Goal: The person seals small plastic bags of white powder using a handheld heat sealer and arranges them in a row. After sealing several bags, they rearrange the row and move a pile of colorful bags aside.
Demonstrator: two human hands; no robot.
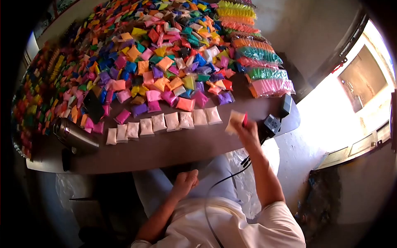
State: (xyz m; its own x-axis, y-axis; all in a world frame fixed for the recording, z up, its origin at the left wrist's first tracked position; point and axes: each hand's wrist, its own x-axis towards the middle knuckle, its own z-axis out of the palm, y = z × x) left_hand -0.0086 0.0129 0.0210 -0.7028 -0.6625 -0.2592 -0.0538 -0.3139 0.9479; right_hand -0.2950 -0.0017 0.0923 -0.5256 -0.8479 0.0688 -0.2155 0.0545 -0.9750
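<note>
My right hand (249, 134) is at the table's front right, its fingers closed on a pale peach packet (234, 119). A slim red object (245, 120) sticks up between those fingers; its kind does not show. To the left of this hand, a row of several similar pale packets (173, 121) lies side by side along the table. My left hand (187, 182) is curled into a fist above my lap, below the table edge, and the inside of the fist is hidden.
A big heap of small coloured packets (165, 62) covers the table's back and left. Bundled clear bags of packets (271, 87) line the back right. A metal flask (76, 136) lies tilted at the left. Small black boxes (272, 124) and a black cable (223, 180) are on the right.
</note>
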